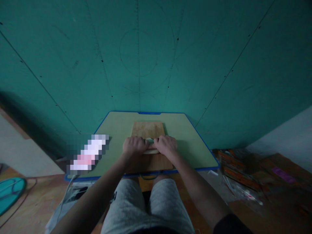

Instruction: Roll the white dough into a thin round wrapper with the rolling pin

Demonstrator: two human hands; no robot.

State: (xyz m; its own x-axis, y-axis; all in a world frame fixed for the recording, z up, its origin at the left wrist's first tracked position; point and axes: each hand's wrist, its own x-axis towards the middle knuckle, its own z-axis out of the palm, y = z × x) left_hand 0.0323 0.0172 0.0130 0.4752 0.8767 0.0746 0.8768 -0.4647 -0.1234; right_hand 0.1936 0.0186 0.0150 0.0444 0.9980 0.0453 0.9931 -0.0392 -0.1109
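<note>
A wooden board (pixel 148 129) lies in the middle of a low green table with a blue rim (pixel 195 128). My left hand (pixel 133 146) and my right hand (pixel 166 145) rest side by side on the board, knuckles up and fingers curled. Between them they grip a small pale flat piece (pixel 150 150), whose make I cannot tell in the dim light. Most of the piece is hidden under the fingers.
A teal panelled wall (pixel 146 58) rises right behind the table. A blurred-out item (pixel 88 152) lies on the table's left part. Orange sticks and litter (pixel 237 172) cover the floor to the right. A teal round object (pixel 11 191) sits at the far left.
</note>
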